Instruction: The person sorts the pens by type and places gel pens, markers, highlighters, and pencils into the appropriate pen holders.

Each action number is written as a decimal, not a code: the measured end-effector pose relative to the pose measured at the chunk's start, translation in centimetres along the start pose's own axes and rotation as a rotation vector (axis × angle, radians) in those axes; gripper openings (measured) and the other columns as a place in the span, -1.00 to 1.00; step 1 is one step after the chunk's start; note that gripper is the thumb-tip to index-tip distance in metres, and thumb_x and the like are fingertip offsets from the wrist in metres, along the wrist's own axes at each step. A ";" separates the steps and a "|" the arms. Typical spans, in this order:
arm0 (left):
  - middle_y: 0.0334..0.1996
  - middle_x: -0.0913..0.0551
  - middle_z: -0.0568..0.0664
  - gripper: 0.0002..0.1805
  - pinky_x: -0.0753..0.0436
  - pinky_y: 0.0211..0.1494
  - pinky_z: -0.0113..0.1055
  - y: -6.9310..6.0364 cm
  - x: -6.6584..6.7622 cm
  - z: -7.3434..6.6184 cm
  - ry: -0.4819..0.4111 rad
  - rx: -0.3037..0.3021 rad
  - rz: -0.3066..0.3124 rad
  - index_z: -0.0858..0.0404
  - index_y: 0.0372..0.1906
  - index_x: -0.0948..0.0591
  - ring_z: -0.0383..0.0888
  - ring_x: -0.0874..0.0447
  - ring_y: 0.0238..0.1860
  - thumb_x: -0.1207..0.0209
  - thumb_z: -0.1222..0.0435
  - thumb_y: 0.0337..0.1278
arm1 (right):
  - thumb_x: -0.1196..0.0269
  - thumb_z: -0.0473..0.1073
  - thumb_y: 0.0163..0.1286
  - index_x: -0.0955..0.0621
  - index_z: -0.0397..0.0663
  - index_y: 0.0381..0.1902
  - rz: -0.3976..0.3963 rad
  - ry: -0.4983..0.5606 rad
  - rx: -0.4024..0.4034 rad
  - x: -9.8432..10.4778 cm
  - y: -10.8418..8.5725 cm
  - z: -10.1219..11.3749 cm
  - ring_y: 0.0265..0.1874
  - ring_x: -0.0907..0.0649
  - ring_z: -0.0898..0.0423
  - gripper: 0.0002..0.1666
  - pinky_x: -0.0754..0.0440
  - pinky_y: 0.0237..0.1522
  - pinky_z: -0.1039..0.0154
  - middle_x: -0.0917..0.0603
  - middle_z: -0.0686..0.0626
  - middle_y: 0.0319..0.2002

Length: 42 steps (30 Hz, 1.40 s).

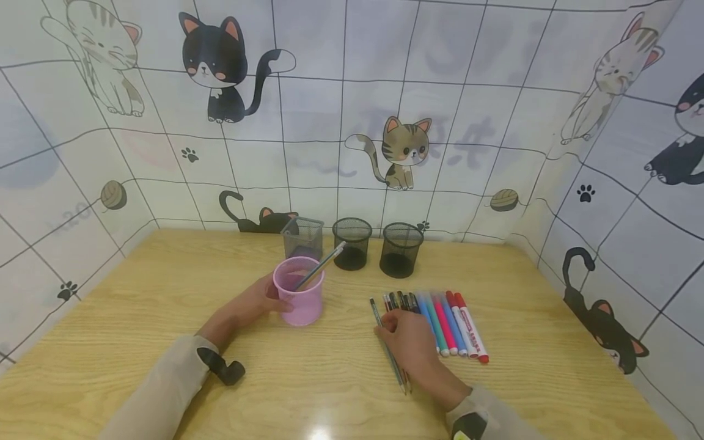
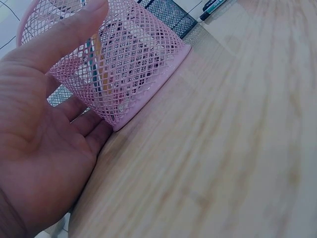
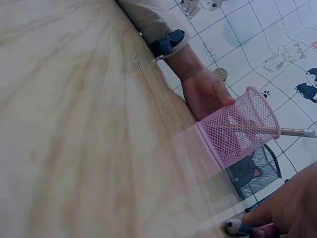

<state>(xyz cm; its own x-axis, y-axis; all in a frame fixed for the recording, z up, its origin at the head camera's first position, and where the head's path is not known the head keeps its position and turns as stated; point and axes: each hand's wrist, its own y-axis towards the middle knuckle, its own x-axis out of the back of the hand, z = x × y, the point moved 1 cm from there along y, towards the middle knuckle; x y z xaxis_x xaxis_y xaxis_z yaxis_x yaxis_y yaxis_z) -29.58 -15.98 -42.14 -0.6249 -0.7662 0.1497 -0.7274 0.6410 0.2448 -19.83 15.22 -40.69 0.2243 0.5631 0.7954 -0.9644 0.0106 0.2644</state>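
My left hand (image 1: 263, 298) holds a pink mesh pen cup (image 1: 304, 307) upright on the table, thumb on the near side and fingers around the far side in the left wrist view. Pencils (image 1: 321, 267) lean in the cup, eraser end up and to the right. On the table, my right hand (image 1: 414, 343) pinches a dark pencil (image 1: 393, 362) at the left end of a row of pens. Its sharpened tip points toward me. Another pencil tip shows beside it, partly under the hand. In the right wrist view, the fingertips and pencil are cut off at the bottom edge.
Right of the right hand lie coloured markers (image 1: 447, 330) and red-capped markers (image 1: 472, 327), with dark pens (image 1: 404, 300) partly hidden by that hand. Behind stand a grey square mesh holder (image 1: 304, 235) and two black round mesh cups (image 1: 352, 241), near the cat-patterned wall covering (image 1: 313, 110).
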 end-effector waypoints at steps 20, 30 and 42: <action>0.31 -0.32 0.23 -0.13 -0.32 0.29 -0.33 -0.1 0.1 0.0 0.007 0.002 0.005 0.30 0.43 -0.13 0.20 -0.21 0.33 -0.27 0.55 -0.01 | -0.43 -0.11 0.12 -0.73 -0.05 -0.46 0.041 -0.029 0.024 0.1 0.0 0.6 -0.61 -0.52 0.25 -0.86 -0.53 -0.54 0.28 -0.66 0.15 -0.57; 0.30 -0.33 0.22 -0.13 -0.33 0.28 -0.32 -0.1 0.2 0.3 0.024 -0.001 0.007 0.28 0.43 -0.15 0.19 -0.22 0.33 -0.30 0.50 0.00 | -0.32 -0.21 0.07 -0.72 0.01 -0.58 0.028 -0.062 0.048 -0.1 0.5 0.9 -0.63 -0.53 0.21 -0.91 -0.55 -0.56 0.24 -0.66 0.13 -0.59; 0.32 -0.31 0.20 -0.10 -0.29 0.30 -0.34 -0.1 0.0 0.1 0.002 0.008 -0.005 0.35 0.43 -0.11 0.06 -0.26 0.32 -0.31 0.49 -0.03 | -0.26 -0.24 0.09 -0.72 -0.11 -0.51 0.012 0.118 0.004 0.7 1.1 1.3 -0.73 -0.40 0.23 -0.89 -0.40 -0.70 0.30 -0.57 0.13 -0.70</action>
<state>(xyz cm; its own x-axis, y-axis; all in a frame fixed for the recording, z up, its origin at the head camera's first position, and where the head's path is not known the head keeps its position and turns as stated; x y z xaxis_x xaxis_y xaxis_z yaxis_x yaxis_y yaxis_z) -29.57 -16.07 -42.25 -0.6205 -0.7696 0.1503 -0.7330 0.6374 0.2377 -20.59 14.61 -39.12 0.1945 0.6567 0.7286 -0.9663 0.0005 0.2575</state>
